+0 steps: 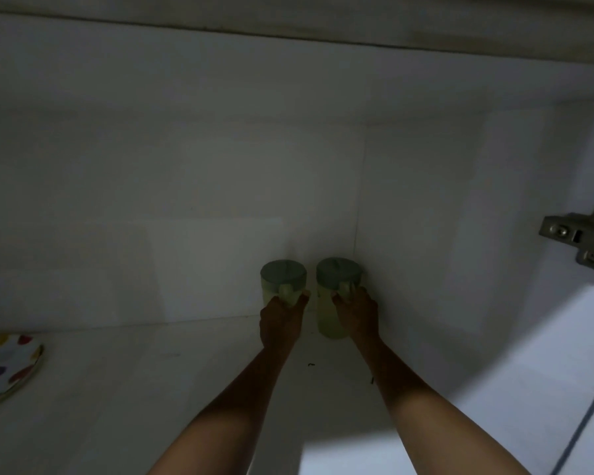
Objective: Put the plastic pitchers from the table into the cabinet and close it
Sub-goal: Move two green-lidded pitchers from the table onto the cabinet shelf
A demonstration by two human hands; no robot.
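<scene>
Left hand (280, 323): fingers wrapped round the handle of the left pitcher (282, 281).
Right hand (357, 313): gripping the right pitcher (333, 303) handle.
Pitchers: upright, just beside each other, deep on the cabinet shelf (151, 389).
Hinge (580, 238): right of the hands.

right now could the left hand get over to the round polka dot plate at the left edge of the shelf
Probably yes, once it lets go: the left hand is wrapped on the left pale green plastic pitcher, and bare shelf lies between it and the polka dot plate.
</scene>
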